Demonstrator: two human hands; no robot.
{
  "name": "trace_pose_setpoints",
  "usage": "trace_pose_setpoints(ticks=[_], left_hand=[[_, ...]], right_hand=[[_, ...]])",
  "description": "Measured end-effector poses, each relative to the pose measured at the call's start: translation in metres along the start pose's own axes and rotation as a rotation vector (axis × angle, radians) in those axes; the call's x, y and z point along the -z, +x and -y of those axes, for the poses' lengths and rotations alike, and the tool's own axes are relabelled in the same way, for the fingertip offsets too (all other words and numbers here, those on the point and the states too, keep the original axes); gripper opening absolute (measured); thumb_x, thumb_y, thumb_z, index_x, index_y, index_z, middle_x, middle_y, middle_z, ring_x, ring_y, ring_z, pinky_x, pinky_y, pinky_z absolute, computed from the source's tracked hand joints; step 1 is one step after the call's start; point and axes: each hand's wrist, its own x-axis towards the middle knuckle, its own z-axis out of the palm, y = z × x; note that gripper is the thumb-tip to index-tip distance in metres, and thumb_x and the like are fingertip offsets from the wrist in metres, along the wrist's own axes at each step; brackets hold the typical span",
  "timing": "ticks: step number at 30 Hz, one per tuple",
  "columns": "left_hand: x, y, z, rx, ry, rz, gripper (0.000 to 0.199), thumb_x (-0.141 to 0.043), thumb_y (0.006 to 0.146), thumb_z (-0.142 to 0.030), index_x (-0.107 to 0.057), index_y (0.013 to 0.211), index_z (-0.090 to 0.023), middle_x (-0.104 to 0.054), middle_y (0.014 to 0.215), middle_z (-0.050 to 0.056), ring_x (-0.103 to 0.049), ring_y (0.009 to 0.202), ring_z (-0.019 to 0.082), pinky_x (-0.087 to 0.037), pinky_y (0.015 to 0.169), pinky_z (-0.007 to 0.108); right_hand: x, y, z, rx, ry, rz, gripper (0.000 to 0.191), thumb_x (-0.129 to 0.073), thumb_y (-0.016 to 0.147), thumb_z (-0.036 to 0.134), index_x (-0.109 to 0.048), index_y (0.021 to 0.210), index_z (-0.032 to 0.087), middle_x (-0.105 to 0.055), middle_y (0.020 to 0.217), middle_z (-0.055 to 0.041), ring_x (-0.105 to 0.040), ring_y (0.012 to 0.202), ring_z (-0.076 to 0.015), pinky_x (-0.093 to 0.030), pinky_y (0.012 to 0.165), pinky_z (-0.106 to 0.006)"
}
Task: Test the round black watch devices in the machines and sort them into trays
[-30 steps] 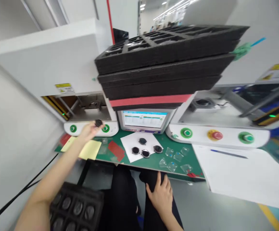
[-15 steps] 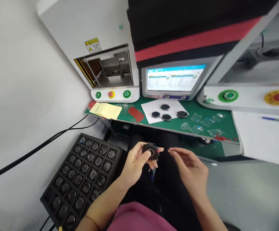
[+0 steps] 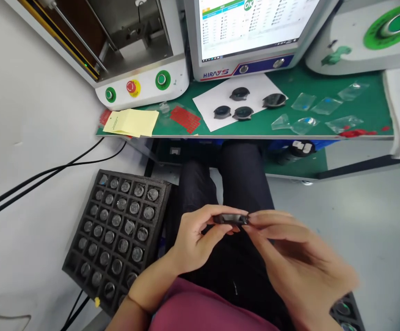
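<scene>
Over my lap, a round black watch case (image 3: 232,219) is turned edge-on to me. My left hand (image 3: 195,239) holds it by its left side, thumb below and fingers along the top. The fingertips of my right hand (image 3: 296,250) are pinched together at the case's right end. Whatever small part lies between those fingertips is hidden. On the bench, several similar watch cases (image 3: 243,113) rest on a white paper sheet (image 3: 214,122).
A black foam tray (image 3: 117,243) of round watch parts stands at my left. The green bench (image 3: 265,126) carries red stickers (image 3: 185,119), yellow paper (image 3: 131,122) and clear film pieces (image 3: 327,105). Behind are a screen (image 3: 248,27) and a press machine (image 3: 145,87).
The watch case has turned from its back facing up, with a red spot, to edge-on. My right hand has moved left and reached its end. The view has shifted closer to the bench.
</scene>
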Motion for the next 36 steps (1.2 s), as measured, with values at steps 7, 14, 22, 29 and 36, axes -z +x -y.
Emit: trace_pose_setpoints(ticks=[7,14,22,29,36], left_hand=[[0.015,0.018,0.001,-0.071,0.167,0.104,0.025,-0.055,0.095,-0.019,-0.066,0.117,-0.023,-0.074,0.11,0.003,-0.071,0.095,0.014,-0.057,0.084,0.022],[0.02,0.031,0.013,0.03,0.131,0.193,0.022,-0.057,0.094,-0.021,-0.068,0.113,-0.022,-0.076,0.099,0.003,-0.071,0.086,0.013,-0.056,0.078,0.021],[0.021,0.044,0.026,0.096,0.026,0.173,0.025,-0.056,0.094,-0.02,-0.067,0.116,-0.024,-0.075,0.104,0.004,-0.072,0.088,0.013,-0.056,0.081,0.022],[0.026,0.057,0.034,0.145,0.018,0.181,0.023,-0.057,0.094,-0.022,-0.068,0.113,-0.02,-0.076,0.097,0.006,-0.072,0.083,0.014,-0.057,0.078,0.023],[0.021,0.056,0.032,0.03,0.111,0.163,0.023,-0.058,0.092,-0.018,-0.068,0.114,-0.021,-0.077,0.101,0.006,-0.073,0.086,0.015,-0.057,0.078,0.023]], right_hand=[[0.006,0.018,-0.006,0.073,-0.104,0.153,0.024,-0.063,0.082,-0.003,-0.059,0.085,0.021,-0.064,0.083,-0.0012,-0.064,0.079,-0.0139,-0.055,0.068,-0.027],[0.022,0.036,-0.023,-0.017,-0.063,0.436,0.02,-0.052,0.09,0.002,-0.054,0.085,0.021,-0.056,0.083,-0.0001,-0.058,0.074,-0.0092,-0.052,0.065,-0.021],[0.008,0.037,-0.038,0.052,-0.095,0.165,0.023,-0.065,0.08,-0.003,-0.063,0.082,0.019,-0.067,0.076,-0.0009,-0.067,0.072,-0.0145,-0.057,0.065,-0.027],[0.014,0.051,-0.049,-0.05,-0.042,0.267,0.02,-0.064,0.082,0.0,-0.061,0.083,0.02,-0.067,0.076,-0.0002,-0.067,0.071,-0.0129,-0.056,0.063,-0.023],[0.017,0.047,-0.051,-0.044,-0.042,0.362,0.023,-0.051,0.087,0.0,-0.051,0.09,0.023,-0.056,0.08,0.0006,-0.063,0.078,-0.0127,-0.057,0.068,-0.028]])
